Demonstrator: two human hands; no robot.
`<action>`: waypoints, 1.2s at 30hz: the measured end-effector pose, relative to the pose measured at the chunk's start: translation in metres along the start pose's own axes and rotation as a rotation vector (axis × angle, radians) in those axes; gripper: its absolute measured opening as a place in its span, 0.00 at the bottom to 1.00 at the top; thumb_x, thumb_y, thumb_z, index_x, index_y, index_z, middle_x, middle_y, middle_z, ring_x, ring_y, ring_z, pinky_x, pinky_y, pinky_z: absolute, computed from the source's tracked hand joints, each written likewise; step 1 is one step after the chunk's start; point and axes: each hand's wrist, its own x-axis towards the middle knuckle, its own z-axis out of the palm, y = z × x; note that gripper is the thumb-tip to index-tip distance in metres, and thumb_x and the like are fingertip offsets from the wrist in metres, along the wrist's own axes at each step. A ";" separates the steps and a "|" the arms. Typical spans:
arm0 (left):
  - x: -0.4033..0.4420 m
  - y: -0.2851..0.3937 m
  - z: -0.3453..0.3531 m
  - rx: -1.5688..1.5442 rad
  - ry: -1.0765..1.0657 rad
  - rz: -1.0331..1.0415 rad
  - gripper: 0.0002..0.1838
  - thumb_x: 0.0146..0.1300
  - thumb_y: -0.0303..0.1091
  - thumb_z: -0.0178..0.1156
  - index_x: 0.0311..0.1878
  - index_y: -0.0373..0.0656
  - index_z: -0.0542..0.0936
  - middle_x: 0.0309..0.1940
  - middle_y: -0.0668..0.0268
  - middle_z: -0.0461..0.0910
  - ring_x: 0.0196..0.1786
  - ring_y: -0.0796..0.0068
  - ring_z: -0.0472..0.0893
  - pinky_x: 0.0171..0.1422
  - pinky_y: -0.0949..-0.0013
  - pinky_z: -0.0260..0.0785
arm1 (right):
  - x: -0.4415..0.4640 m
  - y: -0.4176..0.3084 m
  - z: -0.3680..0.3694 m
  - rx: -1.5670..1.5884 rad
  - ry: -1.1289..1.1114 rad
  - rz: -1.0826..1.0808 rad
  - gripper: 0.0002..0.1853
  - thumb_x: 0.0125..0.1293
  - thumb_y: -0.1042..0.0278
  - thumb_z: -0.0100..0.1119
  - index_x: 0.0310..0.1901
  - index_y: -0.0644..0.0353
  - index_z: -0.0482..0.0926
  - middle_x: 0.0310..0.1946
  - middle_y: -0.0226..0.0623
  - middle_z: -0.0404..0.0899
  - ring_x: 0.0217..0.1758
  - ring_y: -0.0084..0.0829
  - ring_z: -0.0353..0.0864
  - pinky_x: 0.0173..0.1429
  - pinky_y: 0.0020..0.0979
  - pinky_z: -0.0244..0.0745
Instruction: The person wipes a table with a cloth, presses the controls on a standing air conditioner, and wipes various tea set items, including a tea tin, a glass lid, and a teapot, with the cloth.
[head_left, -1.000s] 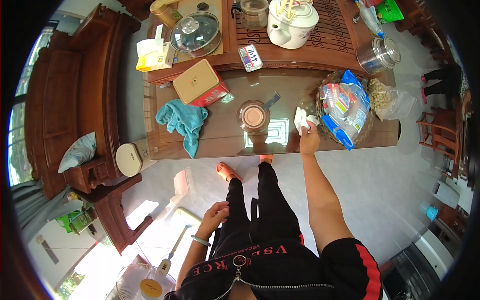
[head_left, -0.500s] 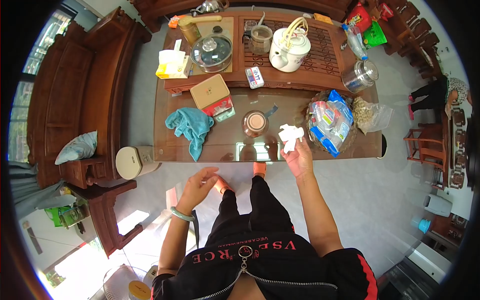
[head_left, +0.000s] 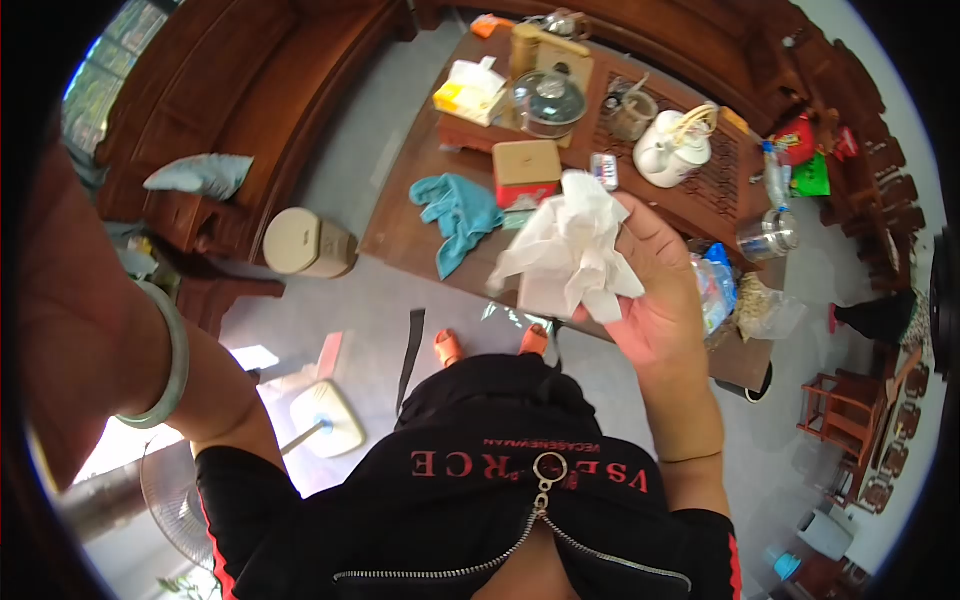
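Step in hand: holding up a crumpled tissue, clear of the tabletop and near the camera. The right hand grips the tissue at its right side; the folds bunch loosely and the free corners spread outward. The left hand is close to the camera at the left edge, with a bangle at the wrist; it is blurred and cut off, so whether its fingers are curled or extended cannot be determined. A towel and a red box rest on the tabletop beyond the tissue; a kettle stands on the tray. A pack is partly hidden by the right hand. In my judgement, any move from this position calls for a light grip, since thin paper may tear.
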 end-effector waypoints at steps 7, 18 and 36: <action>0.003 0.036 -0.031 0.216 -0.010 0.269 0.15 0.63 0.21 0.44 0.48 0.31 0.78 0.43 0.47 0.79 0.46 0.57 0.79 0.54 0.57 0.74 | 0.021 0.007 0.090 -0.029 -0.274 0.246 0.24 0.70 0.62 0.58 0.61 0.69 0.68 0.48 0.46 0.81 0.40 0.37 0.86 0.29 0.38 0.86; -0.006 0.057 -0.061 0.366 -0.025 0.307 0.15 0.64 0.23 0.44 0.49 0.33 0.78 0.46 0.47 0.78 0.48 0.56 0.79 0.55 0.55 0.73 | 0.036 -0.021 0.107 -0.098 -0.354 0.297 0.18 0.71 0.63 0.53 0.56 0.66 0.69 0.43 0.42 0.79 0.37 0.34 0.82 0.28 0.35 0.82; -0.020 0.075 -0.082 0.448 -0.050 0.314 0.16 0.66 0.27 0.44 0.51 0.36 0.78 0.49 0.47 0.77 0.52 0.54 0.77 0.57 0.52 0.72 | 0.048 -0.067 0.105 -0.158 -0.361 0.170 0.10 0.72 0.65 0.46 0.48 0.60 0.70 0.36 0.37 0.77 0.30 0.31 0.76 0.25 0.30 0.75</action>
